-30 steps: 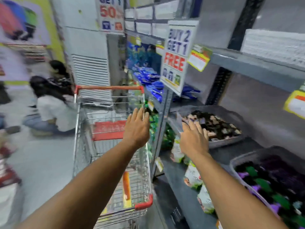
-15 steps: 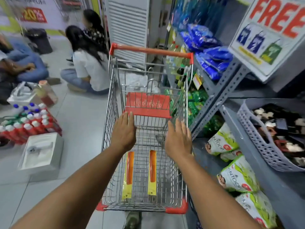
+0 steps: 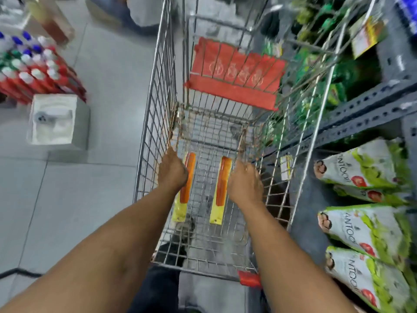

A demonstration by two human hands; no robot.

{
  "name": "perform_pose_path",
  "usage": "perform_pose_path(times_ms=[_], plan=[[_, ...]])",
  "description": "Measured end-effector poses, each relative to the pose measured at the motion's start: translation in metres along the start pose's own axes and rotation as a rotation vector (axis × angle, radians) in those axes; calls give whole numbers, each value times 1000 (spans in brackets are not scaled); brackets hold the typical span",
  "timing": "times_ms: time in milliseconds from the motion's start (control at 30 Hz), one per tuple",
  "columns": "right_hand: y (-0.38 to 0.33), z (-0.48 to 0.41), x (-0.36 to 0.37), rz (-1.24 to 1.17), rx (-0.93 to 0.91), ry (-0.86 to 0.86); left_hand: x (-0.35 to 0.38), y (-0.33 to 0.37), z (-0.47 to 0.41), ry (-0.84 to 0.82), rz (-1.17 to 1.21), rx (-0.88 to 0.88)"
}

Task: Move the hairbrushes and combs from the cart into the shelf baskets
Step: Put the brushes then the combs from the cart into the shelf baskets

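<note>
Two orange combs in yellow card packs lie side by side on the floor of the wire cart (image 3: 158,86). My left hand (image 3: 172,173) reaches down inside the cart, its thumb side against the left comb (image 3: 189,175). Just to the right of the right comb (image 3: 222,184), my right hand (image 3: 244,182) hangs blurred. On both hands the fingers point downward and hold nothing. No shelf basket is in view now.
The cart's red seat flap (image 3: 234,75) stands at its far end. A grey metal shelf (image 3: 361,114) with green-and-white bags (image 3: 365,224) runs along the right. On the floor to the left are red bottles (image 3: 33,73) and a white box (image 3: 56,118).
The view swung from the shelf and its baskets down into the cart. Both hands moved from above the cart's rim down inside it, ending beside the two combs.
</note>
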State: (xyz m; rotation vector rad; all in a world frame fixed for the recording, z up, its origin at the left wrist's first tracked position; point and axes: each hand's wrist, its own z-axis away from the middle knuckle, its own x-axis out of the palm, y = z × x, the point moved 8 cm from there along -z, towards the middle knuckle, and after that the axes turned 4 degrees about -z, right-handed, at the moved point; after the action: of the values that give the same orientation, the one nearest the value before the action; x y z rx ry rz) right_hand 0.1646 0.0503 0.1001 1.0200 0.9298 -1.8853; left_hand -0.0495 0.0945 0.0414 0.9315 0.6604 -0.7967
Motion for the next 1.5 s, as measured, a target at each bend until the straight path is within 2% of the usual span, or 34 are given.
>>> perform_pose_path(times_ms=[133, 200, 400, 600, 1000, 1133, 1500], plan=[[13, -5, 47, -50, 59, -118, 47, -37, 2, -194, -97, -126], [21, -8, 65, -90, 107, -163, 59, -42, 4, -240, -121, -163], [42, -22, 122, -217, 283, -267, 81, -43, 2, -225, -144, -244], [63, -29, 140, -273, 424, -237, 92, -44, -8, -191, -232, -258], [66, -43, 155, -227, 590, -217, 96, -45, -17, -168, -117, -381], [72, -44, 158, -348, 716, -193, 98, -47, -20, -176, -120, -360], [62, -41, 151, -371, 587, -278, 99, -54, -23, -200, 115, -334]])
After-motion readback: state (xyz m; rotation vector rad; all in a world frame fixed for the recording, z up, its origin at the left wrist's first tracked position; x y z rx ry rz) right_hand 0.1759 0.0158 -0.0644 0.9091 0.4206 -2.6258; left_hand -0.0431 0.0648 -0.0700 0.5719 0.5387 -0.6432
